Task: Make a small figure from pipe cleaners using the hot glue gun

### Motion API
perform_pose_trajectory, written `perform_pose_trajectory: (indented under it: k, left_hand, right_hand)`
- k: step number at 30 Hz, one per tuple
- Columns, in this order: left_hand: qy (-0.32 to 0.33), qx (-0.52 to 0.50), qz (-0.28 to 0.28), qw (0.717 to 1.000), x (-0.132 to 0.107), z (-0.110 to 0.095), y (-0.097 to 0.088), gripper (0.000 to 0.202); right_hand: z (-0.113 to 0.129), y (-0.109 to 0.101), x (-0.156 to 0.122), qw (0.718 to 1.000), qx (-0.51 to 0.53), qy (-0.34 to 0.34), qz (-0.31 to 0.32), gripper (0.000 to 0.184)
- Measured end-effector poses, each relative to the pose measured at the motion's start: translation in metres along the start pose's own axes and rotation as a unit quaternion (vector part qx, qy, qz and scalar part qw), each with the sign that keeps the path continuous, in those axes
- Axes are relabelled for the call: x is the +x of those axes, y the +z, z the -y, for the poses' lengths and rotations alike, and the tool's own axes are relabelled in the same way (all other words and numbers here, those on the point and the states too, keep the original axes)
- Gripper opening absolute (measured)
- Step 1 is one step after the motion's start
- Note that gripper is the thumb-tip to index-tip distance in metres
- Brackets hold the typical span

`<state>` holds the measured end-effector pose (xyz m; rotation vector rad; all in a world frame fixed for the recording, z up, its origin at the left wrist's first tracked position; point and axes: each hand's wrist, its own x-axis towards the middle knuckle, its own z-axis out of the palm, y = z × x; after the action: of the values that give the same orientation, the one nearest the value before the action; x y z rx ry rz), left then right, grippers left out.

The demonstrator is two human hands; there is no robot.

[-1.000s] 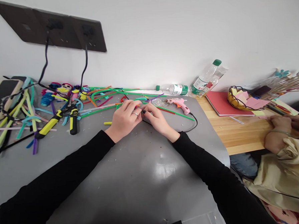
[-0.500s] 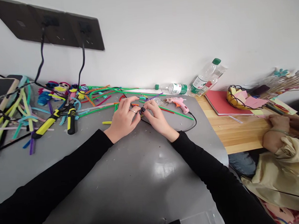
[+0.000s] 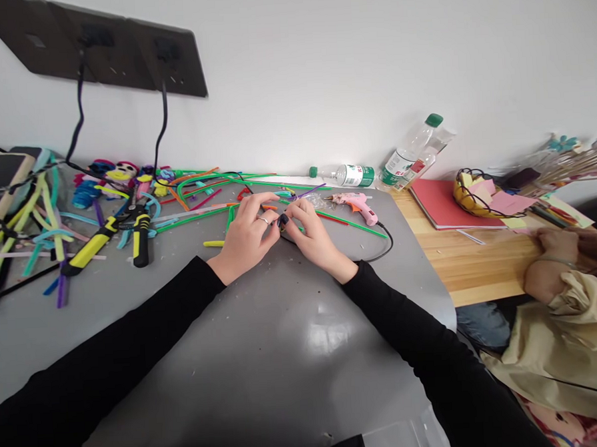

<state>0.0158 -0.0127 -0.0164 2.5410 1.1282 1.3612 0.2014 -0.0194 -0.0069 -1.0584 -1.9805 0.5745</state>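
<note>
My left hand, a ring on one finger, is bent into a pinch over the grey table. Its fingertips meet those of my right hand, which pinches too. Something small and dark shows where the fingertips come together, mostly hidden, and its kind cannot be made out. Green pipe cleaners lie just behind and left of my hands, with a short yellow piece beside my left hand. To the right rests a pink hot glue gun, its black cord curving behind my right wrist.
Pliers with yellow-black handles, loose pipe cleaners and small fuzzy figures lie at left. Bottles are by the wall. Cords hang from a dark socket panel. A red notebook and another person's hands are at right.
My fingertips shift very slightly at the pinch point. The view tilts a little; both hands stay in nearly the same place.
</note>
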Motion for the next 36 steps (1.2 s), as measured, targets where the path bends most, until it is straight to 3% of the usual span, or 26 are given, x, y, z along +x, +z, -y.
perform_pose_trajectory:
  k: [12, 18, 22, 36]
  left_hand:
    - [-0.02, -0.012, -0.054, 0.998, -0.0008, 0.007, 0.0057, 0.013]
    - [-0.032, -0.051, -0.029, 0.998, -0.0013, 0.0053, 0.0017, 0.012]
    - [-0.038, -0.094, -0.006, 0.995, -0.0035, 0.0023, 0.0023, 0.013]
    - [-0.095, -0.192, -0.004, 0.977, -0.0023, 0.0011, 0.0039, 0.01]
  right_hand:
    - [-0.0017, 0.0002, 0.0009, 0.998, 0.047, 0.022, 0.024, 0.022]
    - [-0.002, -0.0015, 0.0018, 0.998, 0.056, 0.023, 0.01, 0.024]
    - [0.0018, -0.0024, 0.0015, 1.0, 0.009, 0.021, 0.009, 0.024]
    - [-0.0009, 0.002, 0.001, 0.998, -0.062, 0.012, 0.0, 0.027]
